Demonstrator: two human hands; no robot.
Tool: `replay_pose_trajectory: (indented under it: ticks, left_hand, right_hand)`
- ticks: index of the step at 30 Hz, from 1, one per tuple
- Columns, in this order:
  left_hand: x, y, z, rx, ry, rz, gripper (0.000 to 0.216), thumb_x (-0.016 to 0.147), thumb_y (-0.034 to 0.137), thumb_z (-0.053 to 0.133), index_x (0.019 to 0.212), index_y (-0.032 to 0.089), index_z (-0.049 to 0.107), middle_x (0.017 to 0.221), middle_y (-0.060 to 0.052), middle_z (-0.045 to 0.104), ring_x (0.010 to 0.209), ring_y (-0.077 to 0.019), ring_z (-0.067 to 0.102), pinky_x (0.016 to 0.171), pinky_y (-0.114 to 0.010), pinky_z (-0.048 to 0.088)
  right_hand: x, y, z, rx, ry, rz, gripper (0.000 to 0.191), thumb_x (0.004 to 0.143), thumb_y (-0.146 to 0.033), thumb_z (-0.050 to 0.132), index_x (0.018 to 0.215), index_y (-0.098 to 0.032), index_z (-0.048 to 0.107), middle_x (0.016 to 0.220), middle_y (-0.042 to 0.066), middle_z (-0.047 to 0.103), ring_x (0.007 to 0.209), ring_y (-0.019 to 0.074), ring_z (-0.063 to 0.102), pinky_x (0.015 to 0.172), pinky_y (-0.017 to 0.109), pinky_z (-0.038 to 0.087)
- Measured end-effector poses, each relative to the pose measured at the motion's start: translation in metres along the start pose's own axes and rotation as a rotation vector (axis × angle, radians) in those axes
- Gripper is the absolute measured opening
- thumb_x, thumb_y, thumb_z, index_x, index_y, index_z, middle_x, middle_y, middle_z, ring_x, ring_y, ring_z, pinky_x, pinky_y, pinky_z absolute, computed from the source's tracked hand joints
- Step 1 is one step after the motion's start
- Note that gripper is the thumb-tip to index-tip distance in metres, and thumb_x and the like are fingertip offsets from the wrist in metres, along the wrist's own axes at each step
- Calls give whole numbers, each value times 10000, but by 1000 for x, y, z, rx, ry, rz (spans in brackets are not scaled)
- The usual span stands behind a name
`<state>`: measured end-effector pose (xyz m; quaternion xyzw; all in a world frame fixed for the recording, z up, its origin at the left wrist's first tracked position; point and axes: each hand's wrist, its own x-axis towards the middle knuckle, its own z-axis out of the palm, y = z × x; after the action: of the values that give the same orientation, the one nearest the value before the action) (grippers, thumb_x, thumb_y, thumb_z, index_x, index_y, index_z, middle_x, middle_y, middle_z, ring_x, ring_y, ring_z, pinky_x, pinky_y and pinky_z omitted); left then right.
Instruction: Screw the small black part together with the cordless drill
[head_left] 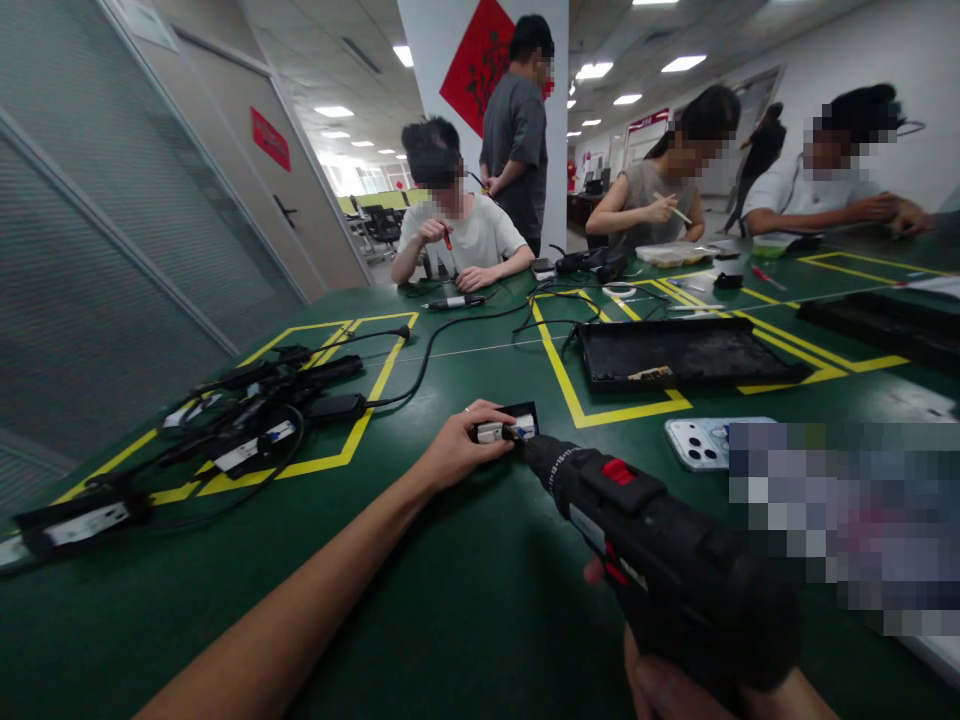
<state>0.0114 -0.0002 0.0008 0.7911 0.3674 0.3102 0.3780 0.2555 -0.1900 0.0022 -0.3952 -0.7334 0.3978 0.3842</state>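
Note:
My left hand point(457, 450) grips a small black and white device point(510, 424) that lies on the green table point(465, 600). My right hand point(660, 680) shows only in part at the bottom edge, wrapped around the grip of a black cordless drill point(660, 545) with red buttons. The drill's tip rests against the right end of the small device, just beside my left fingers.
A heap of black adapters and cables point(255, 410) lies at the left inside yellow floor-tape lines. A black tray point(682, 352) sits beyond, and a white phone point(701, 442) lies to the right. Several people sit or stand at the far side of the table.

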Motion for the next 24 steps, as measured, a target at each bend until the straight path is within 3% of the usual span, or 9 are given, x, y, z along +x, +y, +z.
replay_pose_trajectory:
  ticks: [4, 8, 12, 15, 18, 21, 24]
  left_hand:
    - [0, 0, 0, -3, 5, 6, 287, 705, 271, 688, 980, 191, 668, 1076, -59, 527, 950, -194, 555, 815, -313, 466]
    - [-1, 1, 0, -9, 0, 17, 287, 710, 273, 692, 984, 192, 665, 1071, -57, 527, 953, -191, 553, 824, -314, 460]
    - [-1, 0, 0, -30, 11, 8, 289, 706, 274, 695, 982, 194, 667, 1086, -59, 527, 943, -190, 561, 818, -318, 469]
    - [-1, 0, 0, -20, 29, 4, 283, 701, 265, 698, 975, 197, 676, 1098, -65, 536, 1001, -208, 547, 854, -329, 460]
    - [-1, 2, -1, -8, 30, 2, 279, 698, 258, 703, 969, 196, 680, 1107, -68, 541, 1032, -218, 537, 888, -341, 446]
    - [-2, 4, -2, -8, 28, -2, 269, 706, 248, 698, 970, 195, 678, 1115, -72, 537, 1060, -226, 526, 907, -348, 437]
    - [-1, 5, -3, -30, 18, -10, 262, 710, 253, 696, 965, 194, 676, 1119, -73, 525, 1056, -228, 530, 891, -343, 449]
  right_hand:
    - [0, -7, -1, -10, -7, -5, 558, 724, -445, 674, 1185, -157, 547, 1255, 103, 523, 1292, 338, 305, 1042, 488, 309]
    - [0, -8, -6, 36, -49, 18, 396, 811, -424, 578, 1112, -167, 582, 1037, 96, 638, 1109, 288, 538, 915, 419, 476]
    - [4, 3, -5, 56, -78, 5, 360, 725, -508, 632, 920, -205, 639, 822, 57, 654, 1033, 292, 582, 747, 350, 562]
    - [4, 7, 3, 12, 74, 4, 510, 634, -534, 686, 1025, -214, 616, 1047, 84, 622, 1181, 351, 457, 890, 441, 490]
    - [1, 6, 13, 13, 230, 26, 772, 585, -505, 715, 1248, -190, 476, 1316, 122, 450, 1264, 390, 335, 1028, 500, 334]
    - [-2, 8, 22, 41, 253, 60, 823, 601, -508, 680, 1305, -180, 408, 1328, 144, 427, 1250, 410, 348, 1017, 523, 335]
    - [-1, 16, 27, 71, 260, 84, 724, 607, -582, 619, 1211, -198, 504, 1205, 144, 531, 1191, 407, 428, 967, 525, 396]
